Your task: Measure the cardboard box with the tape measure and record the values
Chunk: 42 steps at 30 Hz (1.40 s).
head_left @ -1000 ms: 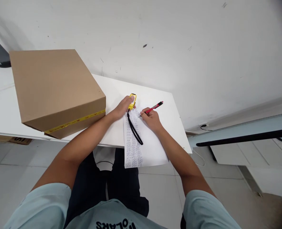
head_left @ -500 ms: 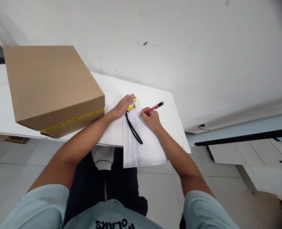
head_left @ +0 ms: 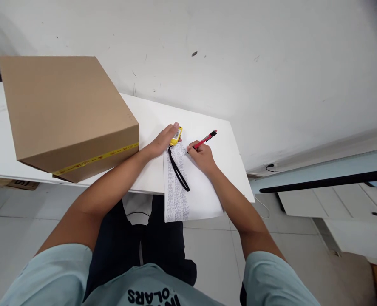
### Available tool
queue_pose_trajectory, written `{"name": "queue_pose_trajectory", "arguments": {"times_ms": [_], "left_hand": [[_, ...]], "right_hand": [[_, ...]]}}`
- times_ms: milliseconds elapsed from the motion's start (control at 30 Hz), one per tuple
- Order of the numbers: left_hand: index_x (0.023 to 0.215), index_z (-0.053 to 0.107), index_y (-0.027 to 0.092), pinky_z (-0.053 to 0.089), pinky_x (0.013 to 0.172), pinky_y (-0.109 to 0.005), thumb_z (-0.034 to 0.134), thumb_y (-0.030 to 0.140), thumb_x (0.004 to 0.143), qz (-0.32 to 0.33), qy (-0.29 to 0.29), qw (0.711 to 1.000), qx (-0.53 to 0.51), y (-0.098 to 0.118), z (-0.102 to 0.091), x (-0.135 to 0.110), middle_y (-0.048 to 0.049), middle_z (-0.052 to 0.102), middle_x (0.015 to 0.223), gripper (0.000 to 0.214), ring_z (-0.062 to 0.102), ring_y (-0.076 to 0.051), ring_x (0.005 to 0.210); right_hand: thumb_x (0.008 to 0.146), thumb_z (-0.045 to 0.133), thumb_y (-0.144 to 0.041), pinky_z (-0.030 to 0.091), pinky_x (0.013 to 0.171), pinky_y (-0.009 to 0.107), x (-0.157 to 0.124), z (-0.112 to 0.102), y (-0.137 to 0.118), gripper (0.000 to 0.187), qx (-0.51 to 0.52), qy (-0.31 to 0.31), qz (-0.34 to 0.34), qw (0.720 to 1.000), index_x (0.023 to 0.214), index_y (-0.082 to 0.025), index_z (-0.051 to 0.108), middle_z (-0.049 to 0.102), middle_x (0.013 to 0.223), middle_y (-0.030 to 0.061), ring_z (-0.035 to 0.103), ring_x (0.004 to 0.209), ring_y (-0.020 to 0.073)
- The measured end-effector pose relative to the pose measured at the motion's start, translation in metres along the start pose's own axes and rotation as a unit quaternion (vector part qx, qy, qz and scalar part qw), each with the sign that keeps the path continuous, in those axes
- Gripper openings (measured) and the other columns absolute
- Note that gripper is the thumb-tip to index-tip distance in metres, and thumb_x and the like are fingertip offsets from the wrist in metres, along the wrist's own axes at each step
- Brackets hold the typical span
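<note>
A sheet of paper lies on the white table and hangs over its front edge; its left part is covered with columns of blue handwriting. My right hand grips a red and black pen, its tip down at the paper beside the written columns. Closed around a small yellow device with a barcode label, my left hand rests at the top of the sheet. From the device a black wrist strap trails across the writing. I cannot make out what kind of device it is.
A large cardboard box with yellow tape stands on the table to the left, close to my left forearm. A white wall rises behind the table. At the right are a light blue panel with a black edge and a cable.
The pen's upper end has tipped slightly to the left while its tip stays at the paper. My left hand keeps hold of the yellow device. The whole view has shifted a little.
</note>
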<state>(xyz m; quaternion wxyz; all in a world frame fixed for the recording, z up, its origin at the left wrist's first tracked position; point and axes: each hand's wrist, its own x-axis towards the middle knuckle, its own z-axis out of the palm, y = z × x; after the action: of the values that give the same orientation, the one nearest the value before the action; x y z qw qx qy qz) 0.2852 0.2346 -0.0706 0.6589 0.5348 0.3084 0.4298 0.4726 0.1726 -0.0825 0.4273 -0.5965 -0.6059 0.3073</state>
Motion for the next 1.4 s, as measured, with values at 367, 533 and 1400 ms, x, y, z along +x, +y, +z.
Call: {"name": "queue_pose_trajectory", "arguments": {"times_ms": [367, 533, 1400], "left_hand": [[0.085, 0.06, 0.018, 0.041, 0.059, -0.028, 0.051, 0.084, 0.088, -0.012, 0.005, 1.0, 0.013, -0.001, -0.0004, 0.0029, -0.0032, 0.065, 0.07, 0.066, 0.057, -0.014, 0.06], [0.078, 0.06, 0.018, 0.04, 0.058, -0.029, 0.058, 0.083, 0.085, 0.011, 0.002, 1.0, 0.023, 0.0029, 0.0021, -0.0003, -0.0028, 0.062, 0.067, 0.065, 0.054, -0.013, 0.057], [0.08, 0.054, 0.019, 0.035, 0.062, -0.029, 0.065, 0.078, 0.085, 0.025, 0.006, 0.997, 0.075, -0.0013, 0.0012, 0.0, 0.0013, 0.055, 0.071, 0.061, 0.053, -0.012, 0.064]], "right_hand": [[0.076, 0.064, -0.041, 0.033, 0.056, 0.028, -0.0014, 0.0, -0.0007, 0.02, -0.006, 0.012, -0.008, 1.0, 0.07, -0.023, 0.06, 0.047, 0.058, -0.0037, 0.038, 0.058, 0.0131], [0.077, 0.063, -0.043, 0.033, 0.057, 0.029, -0.0004, -0.0008, -0.0001, 0.021, -0.006, 0.007, -0.007, 1.0, 0.071, -0.023, 0.06, 0.048, 0.059, -0.004, 0.039, 0.058, 0.0129], [0.078, 0.064, -0.037, 0.032, 0.056, 0.027, -0.0028, -0.0011, 0.0019, 0.018, -0.02, 0.033, -0.01, 0.999, 0.071, -0.022, 0.058, 0.045, 0.057, -0.0059, 0.038, 0.057, 0.0115]]}}
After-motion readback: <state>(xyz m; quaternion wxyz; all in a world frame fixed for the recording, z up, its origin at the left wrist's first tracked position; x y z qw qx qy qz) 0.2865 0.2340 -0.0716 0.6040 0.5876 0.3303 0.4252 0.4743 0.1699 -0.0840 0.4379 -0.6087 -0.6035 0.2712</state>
